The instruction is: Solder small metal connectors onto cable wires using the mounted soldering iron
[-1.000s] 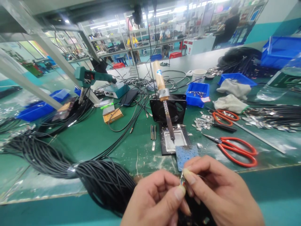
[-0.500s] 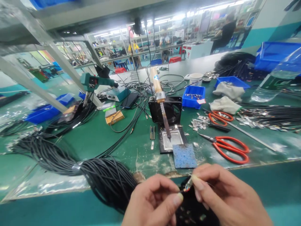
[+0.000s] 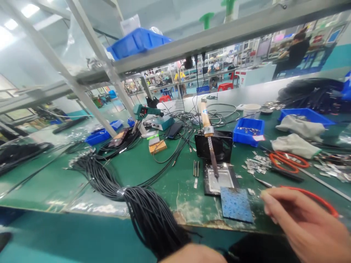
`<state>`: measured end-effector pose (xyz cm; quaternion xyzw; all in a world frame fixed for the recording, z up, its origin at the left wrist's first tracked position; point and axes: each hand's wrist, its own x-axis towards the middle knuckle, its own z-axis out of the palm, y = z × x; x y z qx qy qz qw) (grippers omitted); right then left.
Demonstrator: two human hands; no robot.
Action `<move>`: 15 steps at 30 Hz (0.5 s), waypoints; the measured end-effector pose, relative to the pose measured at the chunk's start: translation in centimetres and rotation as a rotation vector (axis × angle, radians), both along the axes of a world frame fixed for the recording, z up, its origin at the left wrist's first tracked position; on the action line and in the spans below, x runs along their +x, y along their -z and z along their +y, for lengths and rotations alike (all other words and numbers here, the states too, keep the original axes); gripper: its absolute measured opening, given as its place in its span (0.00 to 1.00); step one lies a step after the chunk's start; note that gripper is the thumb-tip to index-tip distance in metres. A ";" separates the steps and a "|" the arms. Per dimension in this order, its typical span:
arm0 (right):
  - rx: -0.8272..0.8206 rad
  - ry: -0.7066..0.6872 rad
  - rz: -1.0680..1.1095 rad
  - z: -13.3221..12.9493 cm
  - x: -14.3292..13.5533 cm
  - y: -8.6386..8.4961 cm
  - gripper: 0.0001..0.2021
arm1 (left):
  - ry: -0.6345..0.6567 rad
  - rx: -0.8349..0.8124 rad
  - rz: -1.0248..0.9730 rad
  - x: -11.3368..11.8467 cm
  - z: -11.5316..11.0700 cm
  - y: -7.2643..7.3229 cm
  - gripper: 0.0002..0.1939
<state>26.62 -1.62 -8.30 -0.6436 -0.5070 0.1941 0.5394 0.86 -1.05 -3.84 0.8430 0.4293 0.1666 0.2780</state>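
My right hand [image 3: 304,219] is over the right front of the bench, in front of the red-handled scissors [image 3: 312,199], partly covering them. Its thumb and forefinger are pinched together; whatever is at their tips is too small to make out. To its left lies a blue sponge [image 3: 236,204]. Only the back of my left hand [image 3: 196,254] shows at the bottom edge, its fingers out of view. Next to it hangs a bundle of black cables [image 3: 153,212], tied with a band. The cable end seen between my hands earlier is not visible.
A soldering iron [image 3: 212,153] points down into a metal tray [image 3: 205,182], with a black fan [image 3: 201,146] behind. Small metal pieces [image 3: 256,164], a second red-handled tool [image 3: 287,164], gloves [image 3: 296,144] and a blue bin [image 3: 248,137] lie to the right.
My hands have come apart from the cable end with its metal connector. The right moved out over the bench, the left dropped to the bottom edge. The view has swung left and up.
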 end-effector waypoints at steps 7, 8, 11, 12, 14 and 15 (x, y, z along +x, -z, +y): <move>0.117 -0.065 -0.007 1.1 0.2 0.1 0.12 | -0.416 0.150 0.310 -6.2 11.9 -6.8 0.16; 0.126 -0.083 -0.026 1.2 0.3 0.1 0.11 | -0.440 0.130 0.354 -6.6 13.1 -6.2 0.16; 0.114 -0.118 -0.055 1.3 0.4 0.1 0.09 | -0.479 0.089 0.400 -7.2 14.9 -4.3 0.17; 0.099 -0.123 -0.044 1.3 0.3 0.1 0.09 | -0.488 0.075 0.389 -7.3 15.0 -4.1 0.17; 0.079 -0.121 0.001 1.1 0.2 0.0 0.09 | -0.502 0.045 0.328 -7.8 15.0 -4.8 0.17; 0.070 -0.113 0.038 1.0 0.0 -0.1 0.09 | -0.505 0.030 0.276 -8.2 14.9 -5.7 0.16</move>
